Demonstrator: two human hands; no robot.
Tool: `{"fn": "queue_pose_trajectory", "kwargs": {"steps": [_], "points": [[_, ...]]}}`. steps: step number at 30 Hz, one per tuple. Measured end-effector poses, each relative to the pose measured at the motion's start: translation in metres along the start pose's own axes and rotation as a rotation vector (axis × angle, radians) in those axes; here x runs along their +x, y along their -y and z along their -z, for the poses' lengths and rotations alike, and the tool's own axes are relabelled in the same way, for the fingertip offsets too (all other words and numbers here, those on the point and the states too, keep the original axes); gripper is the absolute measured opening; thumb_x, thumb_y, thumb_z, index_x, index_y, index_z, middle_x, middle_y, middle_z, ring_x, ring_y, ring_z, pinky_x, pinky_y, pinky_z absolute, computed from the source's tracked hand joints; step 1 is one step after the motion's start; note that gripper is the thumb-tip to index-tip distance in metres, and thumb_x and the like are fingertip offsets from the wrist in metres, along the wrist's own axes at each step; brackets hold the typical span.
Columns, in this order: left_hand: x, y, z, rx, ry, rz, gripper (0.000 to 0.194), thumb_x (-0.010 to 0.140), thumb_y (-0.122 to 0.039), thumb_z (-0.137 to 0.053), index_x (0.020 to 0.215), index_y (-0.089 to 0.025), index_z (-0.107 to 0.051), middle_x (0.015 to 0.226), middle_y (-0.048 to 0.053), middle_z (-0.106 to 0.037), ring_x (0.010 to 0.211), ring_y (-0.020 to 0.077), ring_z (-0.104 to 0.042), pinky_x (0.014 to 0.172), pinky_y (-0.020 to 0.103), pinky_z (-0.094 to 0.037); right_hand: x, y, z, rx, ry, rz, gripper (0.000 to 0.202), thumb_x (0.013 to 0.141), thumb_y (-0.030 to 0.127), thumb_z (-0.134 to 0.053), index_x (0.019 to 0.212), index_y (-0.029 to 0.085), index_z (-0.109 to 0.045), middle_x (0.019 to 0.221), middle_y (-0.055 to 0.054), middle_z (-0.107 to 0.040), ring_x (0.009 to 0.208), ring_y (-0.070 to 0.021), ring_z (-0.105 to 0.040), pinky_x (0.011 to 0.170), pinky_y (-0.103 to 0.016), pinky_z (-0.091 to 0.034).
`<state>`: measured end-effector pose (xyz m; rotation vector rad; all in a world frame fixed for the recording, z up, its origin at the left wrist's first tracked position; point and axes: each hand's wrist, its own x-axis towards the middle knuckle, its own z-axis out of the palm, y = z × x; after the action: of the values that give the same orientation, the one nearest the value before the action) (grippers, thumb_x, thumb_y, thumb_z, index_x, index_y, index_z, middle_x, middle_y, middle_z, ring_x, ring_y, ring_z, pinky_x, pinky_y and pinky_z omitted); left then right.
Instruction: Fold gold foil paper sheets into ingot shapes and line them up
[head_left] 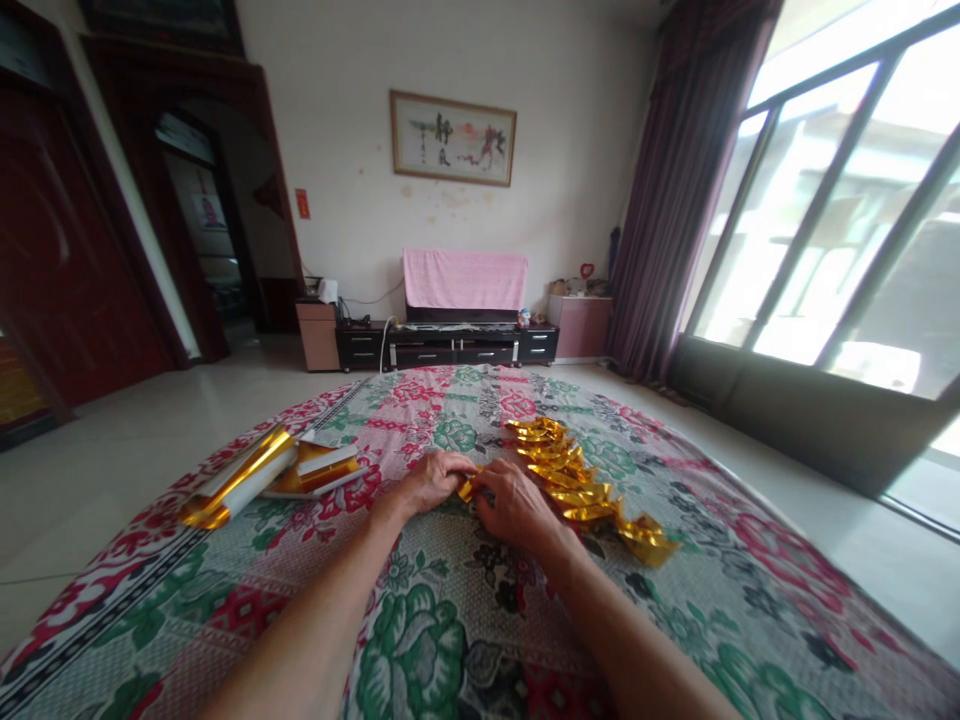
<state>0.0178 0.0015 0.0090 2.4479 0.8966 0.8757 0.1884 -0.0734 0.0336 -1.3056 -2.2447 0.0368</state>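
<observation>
Near the middle of the patterned cloth, my left hand [433, 480] and my right hand [511, 500] meet around a small piece of gold foil paper [466, 490]. Fingers of both hands are closed on it, and most of the piece is hidden by them. Just right of my right hand lies a row of several folded gold paper ingots [589, 497], running away from me. To the left, a loose roll of gold foil paper [247, 478] with white backing rests beside a flatter stack of gold foil sheets [322, 468].
A floral cloth [420, 650] covers the rounded surface under my hands. Beyond it stand a low black cabinet [454, 347] and a screen under a pink towel [465, 279]. Dark doors are at left; a purple curtain [660, 190] and bright windows are at right.
</observation>
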Motion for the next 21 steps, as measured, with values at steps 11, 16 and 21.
{"fn": "queue_pose_trajectory", "kwargs": {"steps": [11,16,21], "points": [[-0.005,-0.003,0.008,-0.099,0.026,0.093,0.027,0.073,-0.016,-0.049,0.091,-0.018,-0.07,0.092,0.001,-0.071,0.085,0.0129,-0.063,0.082,0.023,-0.047,0.001,-0.003,0.0,-0.037,0.038,-0.03,0.02,0.073,0.017,-0.051,0.084,0.021,-0.067,0.086,-0.005,-0.059,0.081,-0.0153,-0.055,0.076,-0.024,-0.04],[-0.006,-0.006,0.009,-0.107,0.059,0.073,0.03,0.073,-0.013,-0.048,0.093,-0.019,-0.069,0.094,0.0,-0.07,0.089,0.0123,-0.062,0.084,0.023,-0.046,0.001,-0.002,0.0,-0.029,0.039,-0.036,0.02,0.074,0.018,-0.051,0.085,0.022,-0.067,0.087,-0.004,-0.059,0.083,-0.0154,-0.055,0.077,-0.024,-0.04],[-0.006,-0.009,0.008,-0.026,-0.007,0.073,0.03,0.07,-0.011,-0.051,0.094,-0.018,-0.067,0.092,0.001,-0.069,0.087,0.013,-0.061,0.082,0.023,-0.046,0.001,-0.004,-0.002,-0.016,0.028,-0.026,0.02,0.073,0.018,-0.052,0.085,0.023,-0.068,0.089,-0.004,-0.059,0.086,-0.016,-0.054,0.079,-0.025,-0.04]]}}
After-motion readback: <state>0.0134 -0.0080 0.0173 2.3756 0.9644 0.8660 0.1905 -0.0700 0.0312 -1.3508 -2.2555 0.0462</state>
